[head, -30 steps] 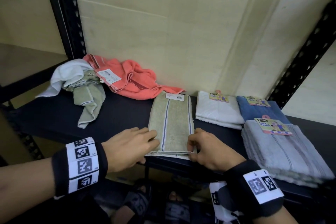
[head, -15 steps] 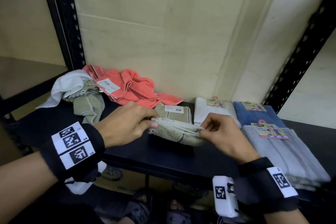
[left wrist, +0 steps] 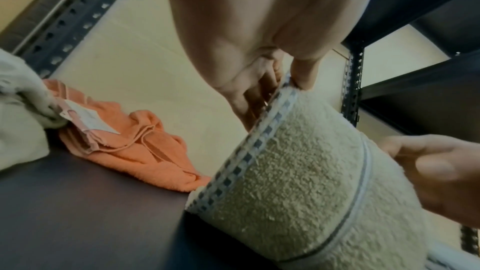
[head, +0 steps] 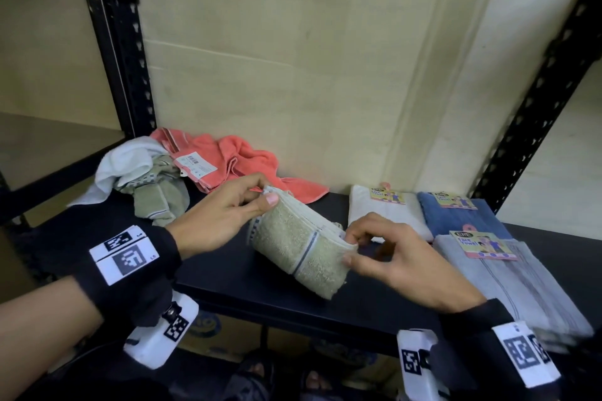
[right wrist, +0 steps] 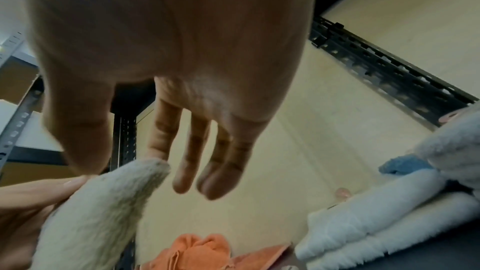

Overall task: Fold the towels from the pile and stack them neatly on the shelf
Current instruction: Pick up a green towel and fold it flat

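1. Black metal shelf (head: 247,286) stands before a pale plywood back wall (head: 293,75); we work at its front.
2. We hold the folded beige towel (head: 298,246) above the shelf, between both hands.
3. Our left hand (head: 221,218) pinches its upper left edge between thumb and fingers.
4. Our right hand (head: 400,257) pinches the right end between thumb and forefinger; the other fingers hang loose.
5. At the back left lies an unfolded pile: a coral towel (head: 241,159), a white towel (head: 127,163) and a green towel (head: 163,202).
6. To the right lie folded towels: a white one (head: 387,215), a blue one (head: 462,218) and a grey one (head: 514,290), each with a paper label.
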